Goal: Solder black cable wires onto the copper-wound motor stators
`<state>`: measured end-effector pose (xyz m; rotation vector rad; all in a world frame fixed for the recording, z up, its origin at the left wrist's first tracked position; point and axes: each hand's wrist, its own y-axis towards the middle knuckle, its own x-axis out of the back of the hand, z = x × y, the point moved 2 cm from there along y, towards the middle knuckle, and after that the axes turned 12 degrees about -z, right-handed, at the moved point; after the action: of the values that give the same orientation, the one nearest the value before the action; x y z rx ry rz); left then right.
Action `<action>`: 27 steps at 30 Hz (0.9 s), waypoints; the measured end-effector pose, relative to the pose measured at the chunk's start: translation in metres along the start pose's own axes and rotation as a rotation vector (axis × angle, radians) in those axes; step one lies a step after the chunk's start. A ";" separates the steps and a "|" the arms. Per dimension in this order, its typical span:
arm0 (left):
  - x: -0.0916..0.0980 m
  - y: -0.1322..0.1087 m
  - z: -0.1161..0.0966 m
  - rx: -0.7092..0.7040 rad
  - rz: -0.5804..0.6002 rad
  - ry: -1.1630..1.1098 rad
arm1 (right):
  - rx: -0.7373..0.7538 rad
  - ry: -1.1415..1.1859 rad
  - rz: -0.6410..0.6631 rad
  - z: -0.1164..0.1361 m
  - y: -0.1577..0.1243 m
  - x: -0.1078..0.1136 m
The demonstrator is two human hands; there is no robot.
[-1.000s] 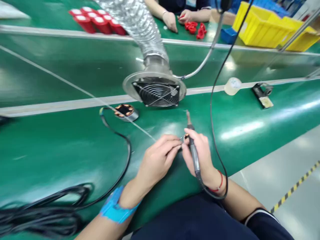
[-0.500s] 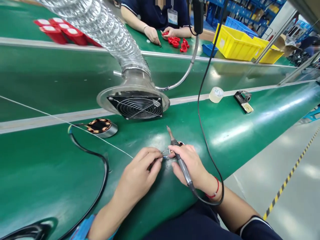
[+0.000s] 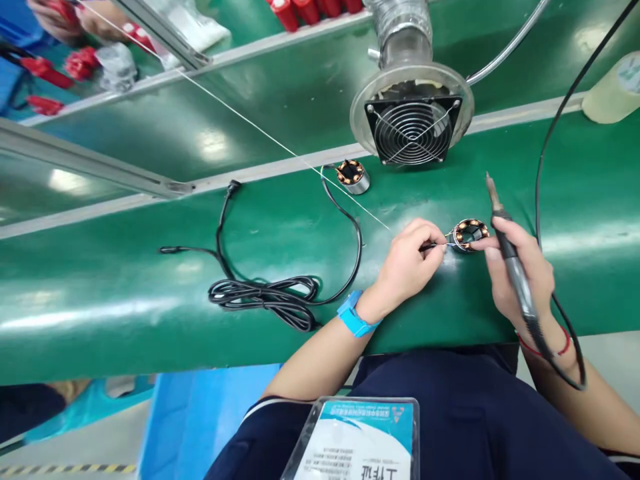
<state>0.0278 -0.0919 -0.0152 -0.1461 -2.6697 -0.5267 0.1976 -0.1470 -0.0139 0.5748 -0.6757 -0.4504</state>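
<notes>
My left hand (image 3: 411,259) is closed in a pinch on thin wires (image 3: 450,244) beside a small ring-shaped motor stator (image 3: 461,228) with copper windings. A dark lead shows between its fingers. In my right hand (image 3: 530,267) is a soldering iron (image 3: 517,283), its tip pointing up and away from the stator. One finger of that hand reaches out to the stator's right edge. A thin white strand (image 3: 280,141), perhaps solder wire, slants down to just behind my left hand. A second stator (image 3: 356,183) with a black cable (image 3: 357,240) stands farther back, left of the fan.
Above the bench hangs a round fume hood with a fan (image 3: 413,133). The black cable lies coiled (image 3: 265,297) on the green bench (image 3: 125,280). A tape roll (image 3: 613,90) stands at the right. Across the divider are red parts (image 3: 305,10) and another person's hands (image 3: 93,20).
My view has swung left and down, bringing the coiled cable and my badge into view. Both hands keep their holds; one right finger now extends to the stator, which shows more fully.
</notes>
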 end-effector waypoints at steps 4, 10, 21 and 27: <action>-0.004 -0.002 0.000 -0.013 -0.007 -0.057 | 0.001 0.130 -0.101 0.002 -0.013 0.014; -0.008 -0.004 0.003 -0.049 -0.056 -0.093 | 0.100 0.274 -0.125 0.000 -0.025 0.024; -0.008 -0.004 0.002 -0.012 -0.012 -0.052 | 0.177 0.294 -0.150 0.002 -0.025 0.019; -0.008 -0.004 0.003 -0.019 -0.013 -0.064 | 0.165 0.253 -0.160 0.001 -0.026 0.019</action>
<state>0.0336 -0.0946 -0.0222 -0.1539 -2.7305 -0.5599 0.2052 -0.1777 -0.0213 0.8302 -0.4285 -0.4636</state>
